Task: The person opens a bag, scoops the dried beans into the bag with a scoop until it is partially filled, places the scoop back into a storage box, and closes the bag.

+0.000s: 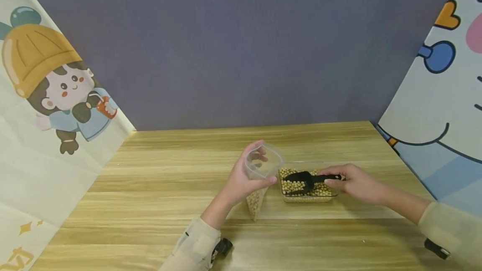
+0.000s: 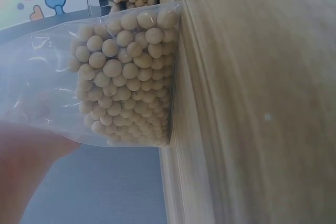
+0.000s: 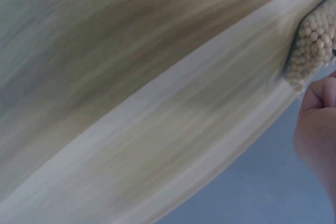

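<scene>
My left hand (image 1: 244,177) grips a clear plastic bag (image 1: 263,158) near its top, fingers and thumb around the mouth, which gapes wide. Soybeans (image 2: 123,77) fill the lower part of the bag, and its bottom is at the tabletop in the left wrist view. To the right, my right hand (image 1: 352,184) pinches the handle of a black scoop (image 1: 309,181). The scoop's head lies over the soybeans in a clear rectangular container (image 1: 310,199), just right of the bag. In the right wrist view, the right hand (image 3: 317,124) shows beside the container, with the scoop mostly out of frame.
Both things stand on a wood-grain table (image 1: 150,187). A grey panel (image 1: 241,53) rises behind it. Cartoon-printed sheets flank the table, the left sheet (image 1: 22,145) and the right sheet (image 1: 406,112). A black device (image 1: 224,246) is strapped at the left wrist.
</scene>
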A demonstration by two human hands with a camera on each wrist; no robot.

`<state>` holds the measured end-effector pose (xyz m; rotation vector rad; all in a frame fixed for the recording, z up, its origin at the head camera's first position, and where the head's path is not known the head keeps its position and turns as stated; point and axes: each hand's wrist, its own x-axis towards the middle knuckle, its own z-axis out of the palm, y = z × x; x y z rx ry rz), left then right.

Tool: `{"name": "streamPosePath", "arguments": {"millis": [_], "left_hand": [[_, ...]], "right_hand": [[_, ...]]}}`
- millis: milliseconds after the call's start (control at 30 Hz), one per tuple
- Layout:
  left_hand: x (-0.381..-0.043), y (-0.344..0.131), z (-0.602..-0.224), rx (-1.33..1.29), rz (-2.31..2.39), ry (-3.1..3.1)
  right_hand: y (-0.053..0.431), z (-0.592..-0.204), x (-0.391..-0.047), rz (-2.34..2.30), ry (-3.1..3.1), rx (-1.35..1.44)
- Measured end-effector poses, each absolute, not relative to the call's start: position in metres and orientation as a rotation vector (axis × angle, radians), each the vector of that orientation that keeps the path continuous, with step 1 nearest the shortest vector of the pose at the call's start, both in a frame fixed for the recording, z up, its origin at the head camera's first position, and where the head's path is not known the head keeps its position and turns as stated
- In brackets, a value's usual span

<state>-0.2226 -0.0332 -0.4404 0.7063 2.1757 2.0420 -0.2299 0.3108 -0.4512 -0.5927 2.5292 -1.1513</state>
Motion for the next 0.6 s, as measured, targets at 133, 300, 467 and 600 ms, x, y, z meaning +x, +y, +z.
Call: {"name": "streamPosePath", "arguments": {"millis": [133,300,467,600], "left_hand": [[-0.2225,-0.0328,-0.4399,0.706,2.043,2.176],[-0.2218,-0.0323,-0.4399,0.716,2.042,2.18],[-0.2215,-0.0322,-0.4401,0.712,2.037,2.185],[-0.2219,-0.0326,-0.4406,0.715,2.045,2.185]], "right_hand": [[0.3092,-0.4508,-0.2299,-1.154,2.508,-0.564],[0.3105,-0.4522,-0.2296,-1.21,2.465,-0.569],[0.3144,-0.4542,-0.2298,-1.269,2.428,-0.602],[0.3185,-0.4543,-0.2309,-1.323,2.402,-0.576]]}}
